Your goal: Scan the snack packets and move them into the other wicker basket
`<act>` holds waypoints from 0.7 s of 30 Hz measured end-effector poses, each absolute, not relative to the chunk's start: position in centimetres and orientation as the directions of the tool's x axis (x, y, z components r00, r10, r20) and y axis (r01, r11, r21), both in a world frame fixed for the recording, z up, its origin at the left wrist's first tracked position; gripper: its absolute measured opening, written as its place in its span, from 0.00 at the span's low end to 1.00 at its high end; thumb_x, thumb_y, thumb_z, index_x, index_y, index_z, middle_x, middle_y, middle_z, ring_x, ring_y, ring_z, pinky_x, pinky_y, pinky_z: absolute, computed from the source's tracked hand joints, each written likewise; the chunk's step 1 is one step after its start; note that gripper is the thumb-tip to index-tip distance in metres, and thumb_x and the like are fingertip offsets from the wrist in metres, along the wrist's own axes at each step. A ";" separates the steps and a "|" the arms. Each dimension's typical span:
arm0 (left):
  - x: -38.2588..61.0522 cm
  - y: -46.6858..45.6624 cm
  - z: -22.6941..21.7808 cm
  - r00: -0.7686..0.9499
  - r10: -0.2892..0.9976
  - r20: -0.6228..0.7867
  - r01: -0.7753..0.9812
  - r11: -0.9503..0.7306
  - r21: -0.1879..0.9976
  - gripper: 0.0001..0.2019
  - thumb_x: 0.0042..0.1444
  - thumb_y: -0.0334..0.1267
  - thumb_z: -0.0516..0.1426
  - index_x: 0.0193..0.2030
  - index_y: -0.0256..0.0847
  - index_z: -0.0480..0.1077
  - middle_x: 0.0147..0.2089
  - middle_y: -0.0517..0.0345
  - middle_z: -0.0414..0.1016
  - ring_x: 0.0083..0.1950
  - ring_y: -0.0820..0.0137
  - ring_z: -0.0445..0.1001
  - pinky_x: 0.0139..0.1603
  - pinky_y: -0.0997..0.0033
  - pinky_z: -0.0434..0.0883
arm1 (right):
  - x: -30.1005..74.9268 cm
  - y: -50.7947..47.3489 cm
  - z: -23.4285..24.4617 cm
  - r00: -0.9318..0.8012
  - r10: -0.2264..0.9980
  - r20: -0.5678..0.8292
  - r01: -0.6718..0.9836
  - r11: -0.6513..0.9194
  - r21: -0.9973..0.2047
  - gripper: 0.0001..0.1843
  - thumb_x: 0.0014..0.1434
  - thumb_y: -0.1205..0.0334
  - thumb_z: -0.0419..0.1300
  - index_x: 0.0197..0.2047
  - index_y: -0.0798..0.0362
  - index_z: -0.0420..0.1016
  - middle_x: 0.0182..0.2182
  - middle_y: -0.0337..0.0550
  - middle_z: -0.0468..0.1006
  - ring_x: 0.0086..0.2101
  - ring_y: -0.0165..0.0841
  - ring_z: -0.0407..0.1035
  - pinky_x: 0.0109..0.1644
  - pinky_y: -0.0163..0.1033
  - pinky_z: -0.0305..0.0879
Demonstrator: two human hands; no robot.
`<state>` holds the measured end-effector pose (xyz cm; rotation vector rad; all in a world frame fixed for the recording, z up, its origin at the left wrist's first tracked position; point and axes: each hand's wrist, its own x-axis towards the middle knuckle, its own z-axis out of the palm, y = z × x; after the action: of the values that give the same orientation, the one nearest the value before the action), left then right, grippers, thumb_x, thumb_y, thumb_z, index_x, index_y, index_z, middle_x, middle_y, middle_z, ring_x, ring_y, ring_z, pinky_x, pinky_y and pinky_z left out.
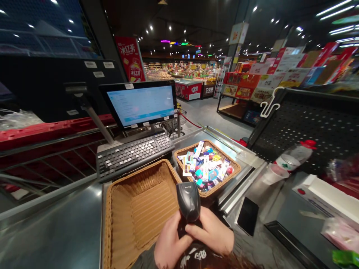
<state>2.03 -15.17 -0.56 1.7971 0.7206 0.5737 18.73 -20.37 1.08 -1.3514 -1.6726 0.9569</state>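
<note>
Behind the wicker basket (151,209), see the keyboard (136,154) and the monitor (141,105). At its right side, see the black scanner (188,201) held head-up, with the left hand (169,241) closed round it from the left and the right hand (214,229) from the right, most fingers hidden. Right of the wicker basket, see the second basket (224,180) of wrapped packets (206,168), then, farther right, the phone (248,216), the cup (275,174) and the red-capped bottle (300,154).
</note>
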 end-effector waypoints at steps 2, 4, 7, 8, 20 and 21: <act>2.8 -15.2 -0.7 0.691 0.721 0.047 0.188 -0.242 0.952 0.20 0.54 0.38 0.60 0.55 0.38 0.72 0.51 0.48 0.78 0.50 0.59 0.76 0.53 0.64 0.73 | 20.8 -20.2 1.2 -0.184 0.974 0.134 0.382 0.196 -0.903 0.12 0.61 0.54 0.58 0.44 0.52 0.74 0.42 0.43 0.78 0.42 0.37 0.71 0.50 0.42 0.68; 3.5 -15.5 -1.0 0.649 0.758 0.062 0.199 -0.248 0.948 0.20 0.53 0.40 0.61 0.53 0.39 0.73 0.49 0.49 0.79 0.49 0.59 0.77 0.52 0.63 0.74 | 23.0 -20.2 1.2 -0.158 0.975 0.156 0.383 0.206 -0.900 0.10 0.60 0.56 0.60 0.43 0.51 0.74 0.45 0.44 0.77 0.45 0.38 0.71 0.53 0.43 0.67; 4.2 -16.1 -2.1 0.501 0.863 0.060 0.231 -0.200 0.952 0.16 0.52 0.43 0.62 0.46 0.39 0.76 0.44 0.50 0.80 0.45 0.58 0.77 0.51 0.62 0.75 | 26.2 -20.1 0.9 -0.040 0.987 0.157 0.446 0.159 -0.881 0.06 0.57 0.58 0.63 0.34 0.51 0.72 0.43 0.45 0.78 0.45 0.39 0.72 0.50 0.43 0.68; 4.4 -16.3 -2.4 0.446 0.894 0.048 0.230 -0.166 0.959 0.15 0.52 0.44 0.62 0.44 0.39 0.76 0.43 0.50 0.81 0.45 0.58 0.78 0.51 0.62 0.75 | 27.2 -19.9 0.7 0.003 0.985 0.170 0.485 0.148 -0.862 0.07 0.56 0.59 0.63 0.31 0.50 0.70 0.42 0.45 0.78 0.45 0.39 0.72 0.49 0.43 0.69; 4.8 -18.1 -1.6 0.236 0.971 0.023 0.138 -0.057 0.989 0.19 0.49 0.46 0.63 0.46 0.38 0.75 0.45 0.48 0.80 0.48 0.56 0.77 0.50 0.61 0.76 | 30.7 -13.4 14.5 -0.195 0.657 0.728 0.677 0.627 -0.385 0.04 0.57 0.61 0.65 0.30 0.48 0.78 0.58 0.41 0.72 0.64 0.43 0.58 0.67 0.57 0.57; 4.7 -18.2 -1.5 0.240 0.971 0.020 0.152 -0.058 0.987 0.18 0.48 0.45 0.64 0.45 0.38 0.75 0.43 0.48 0.80 0.47 0.56 0.77 0.49 0.62 0.76 | 30.2 -13.7 15.9 -0.192 0.612 0.767 0.655 0.662 -0.364 0.04 0.57 0.61 0.65 0.31 0.48 0.79 0.60 0.39 0.70 0.65 0.43 0.55 0.68 0.57 0.55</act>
<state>4.66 -18.23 -1.52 1.4570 1.1212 0.9774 30.23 -13.70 15.87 -0.9986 -1.8787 -0.0547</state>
